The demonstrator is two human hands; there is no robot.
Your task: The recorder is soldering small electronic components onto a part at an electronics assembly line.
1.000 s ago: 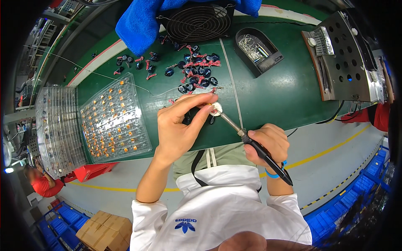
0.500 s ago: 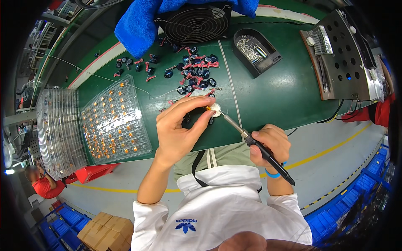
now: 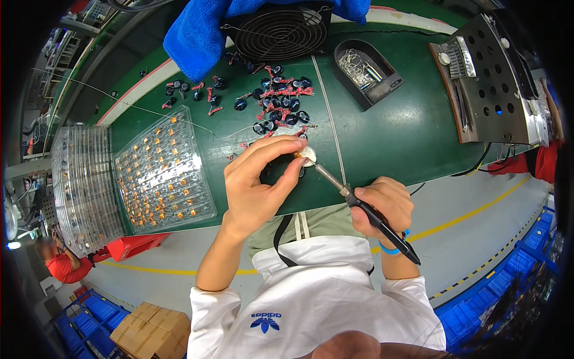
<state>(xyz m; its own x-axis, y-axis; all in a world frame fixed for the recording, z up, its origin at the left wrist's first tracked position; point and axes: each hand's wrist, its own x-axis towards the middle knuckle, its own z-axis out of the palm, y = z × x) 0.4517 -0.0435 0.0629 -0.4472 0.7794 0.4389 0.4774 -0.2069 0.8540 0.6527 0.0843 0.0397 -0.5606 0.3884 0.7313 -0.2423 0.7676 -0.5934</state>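
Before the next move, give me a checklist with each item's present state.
1. Disc held in the left hand: ok, pinched by its edge.
2. Iron held in the right hand: ok, gripped by its black handle.
3. Iron's tip touching the disc: cannot tell; it sits at the disc's edge in this view.
4. Iron hot: cannot tell; nothing in view shows it.
5. Loose parts clear of the left hand: not ok, some dark ones lie close about it.
6. Tray and bin clear of both hands: ok, both stand apart.
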